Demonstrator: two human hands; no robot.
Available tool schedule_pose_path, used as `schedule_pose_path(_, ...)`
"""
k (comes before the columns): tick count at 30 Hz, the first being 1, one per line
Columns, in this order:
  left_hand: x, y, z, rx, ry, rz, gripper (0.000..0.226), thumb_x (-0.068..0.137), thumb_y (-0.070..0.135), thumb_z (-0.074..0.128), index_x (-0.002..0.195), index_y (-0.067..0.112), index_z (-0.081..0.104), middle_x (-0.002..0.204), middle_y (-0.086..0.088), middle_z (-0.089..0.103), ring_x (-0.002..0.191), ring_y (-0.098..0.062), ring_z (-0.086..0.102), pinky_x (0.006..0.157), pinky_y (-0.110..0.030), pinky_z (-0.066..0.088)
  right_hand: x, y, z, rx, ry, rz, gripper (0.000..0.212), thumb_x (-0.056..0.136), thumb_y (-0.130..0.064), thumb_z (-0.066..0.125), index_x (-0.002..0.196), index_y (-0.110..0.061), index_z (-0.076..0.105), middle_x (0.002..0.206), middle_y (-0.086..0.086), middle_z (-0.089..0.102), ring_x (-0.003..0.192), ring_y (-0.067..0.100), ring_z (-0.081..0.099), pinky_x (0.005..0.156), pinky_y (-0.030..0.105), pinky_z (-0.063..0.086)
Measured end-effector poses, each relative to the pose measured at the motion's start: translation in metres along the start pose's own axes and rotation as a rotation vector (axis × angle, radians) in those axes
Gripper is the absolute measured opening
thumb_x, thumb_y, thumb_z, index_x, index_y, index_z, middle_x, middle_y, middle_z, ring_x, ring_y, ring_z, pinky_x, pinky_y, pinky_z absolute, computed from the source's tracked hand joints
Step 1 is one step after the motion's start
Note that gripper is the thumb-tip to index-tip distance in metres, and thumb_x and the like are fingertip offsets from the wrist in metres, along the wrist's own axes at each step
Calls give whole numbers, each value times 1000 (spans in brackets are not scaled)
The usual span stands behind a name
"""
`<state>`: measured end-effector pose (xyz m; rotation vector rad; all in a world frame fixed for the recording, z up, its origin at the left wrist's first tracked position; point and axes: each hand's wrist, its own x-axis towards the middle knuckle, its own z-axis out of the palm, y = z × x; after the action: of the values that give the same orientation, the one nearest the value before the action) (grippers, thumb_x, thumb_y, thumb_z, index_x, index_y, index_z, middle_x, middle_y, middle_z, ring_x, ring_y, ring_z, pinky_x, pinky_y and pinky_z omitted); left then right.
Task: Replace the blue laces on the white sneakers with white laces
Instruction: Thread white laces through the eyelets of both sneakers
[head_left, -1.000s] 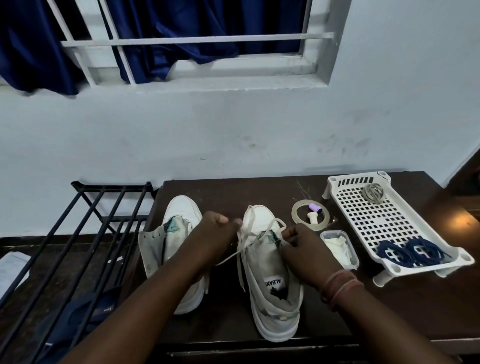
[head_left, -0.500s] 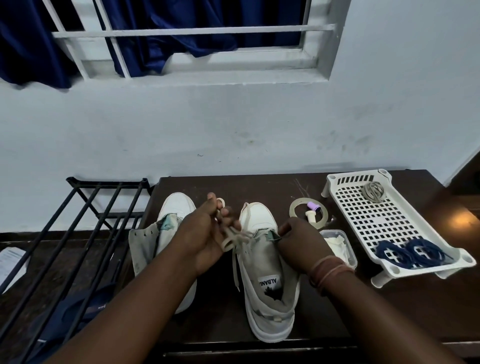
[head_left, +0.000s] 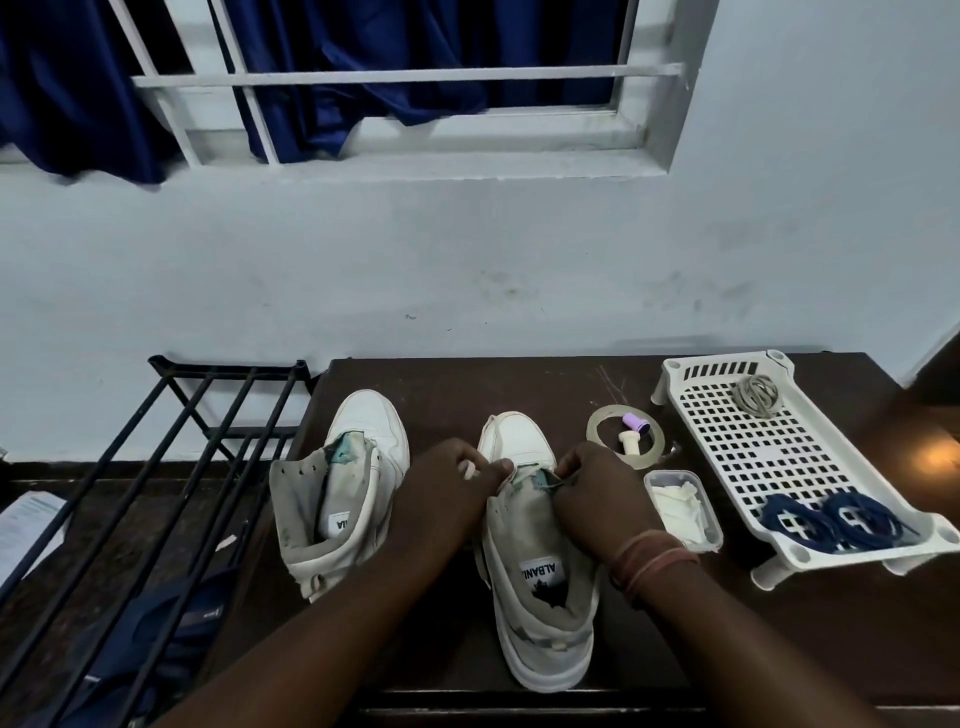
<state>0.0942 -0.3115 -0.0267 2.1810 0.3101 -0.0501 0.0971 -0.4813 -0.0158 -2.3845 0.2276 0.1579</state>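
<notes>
Dark table (head_left: 571, 384): blue laces (head_left: 831, 522) in white tray (head_left: 737, 457); both hands pinch rt sneaker (head_left: 540, 571).

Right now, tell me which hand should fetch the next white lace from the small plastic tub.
Right hand. It works at the right sneaker, directly beside the clear plastic tub of white laces. The left hand sits on the sneaker's far side and would probably have to cross over it.

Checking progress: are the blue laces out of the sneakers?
Out. The blue laces lie coiled in the white tray; neither sneaker shows any blue.
</notes>
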Motion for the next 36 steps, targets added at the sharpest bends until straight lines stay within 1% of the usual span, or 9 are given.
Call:
schedule_pose_path(6, 10, -1, 6, -1, 38, 140, 22, 79, 45, 71, 69, 26, 67, 69, 7, 68, 76, -13, 65, 77, -43, 54, -1, -4, 1, -65, -12, -28, 13, 82, -12, 56, 91, -19, 62, 90, 1, 67, 89, 23, 63, 82, 30, 49)
schedule_pose_path(10, 5, 25, -6, -100, 180, 297, 24, 92, 43, 63, 79, 24, 64, 70, 6, 68, 69, -15, 64, 71, -37, 53, 5, -9, -6, 82, 57, -115, 12, 88, -33, 63, 86, -21, 63, 86, -5, 67, 83, 13, 64, 81, 33, 50)
schedule_pose_path(13, -9, 51, -26, -449, -84, 408, 14, 102, 21, 57, 93, 14, 65, 74, -1, 69, 65, -20, 61, 68, -35, 49, 1, -27, -23, 399, 23, -152, 40, 94, -50, 55, 82, -14, 67, 78, -8, 70, 75, 11, 65, 74, 32, 48)
schedule_pose_path(16, -15, 53, -36, -385, -269, 564, 16, 101, 8, 54, 101, 14, 70, 71, 8, 64, 64, -7, 56, 66, -24, 46, -4, -42, -38, 930, -320, 33, 55, 94, -59, 51, 105, -9, 70, 93, 8, 74, 75, 19, 69, 68, 32, 50)
schedule_pose_path(20, -10, 44, -41, -378, -263, 450, 20, 102, 7, 54, 97, 14, 72, 65, 5, 55, 57, -4, 48, 57, -18, 39, -1, -41, -55, 1280, -427, 98, 38, 97, -46, 53, 118, -14, 54, 105, 11, 74, 79, 18, 70, 75, 32, 48)
schedule_pose_path(25, -3, 43, -47, -436, -249, 374, 20, 97, 27, 55, 98, 19, 73, 67, -2, 55, 62, -22, 45, 57, -30, 36, -4, -33, -46, 743, -442, -253, 28, 87, -26, 72, 114, -19, 67, 104, 8, 76, 97, 21, 68, 86, 37, 50)
schedule_pose_path(28, 1, 46, -47, -654, -136, 229, 22, 102, 14, 50, 91, 16, 68, 61, 2, 51, 54, -14, 45, 54, -26, 35, -6, -34, -42, 519, -347, -384, 8, 97, -20, 63, 96, -18, 71, 78, -6, 71, 73, 8, 62, 70, 29, 49)
schedule_pose_path(31, 15, 39, -51, -809, 65, 101, 27, 105, 9, 41, 88, 16, 61, 61, 5, 47, 50, -10, 37, 55, -29, 27, 4, -27, -58, 484, -147, -317, 19, 100, -17, 56, 91, -11, 72, 75, -15, 70, 67, -4, 58, 66, 20, 44)
schedule_pose_path(36, 17, 34, -53, -723, 271, 34, 22, 107, 12, 40, 96, 12, 58, 73, -1, 60, 60, -16, 56, 61, -31, 49, 16, -3, -76, 207, 73, -226, 31, 95, -30, 62, 71, -14, 72, 59, -5, 63, 53, 1, 53, 53, 17, 35)
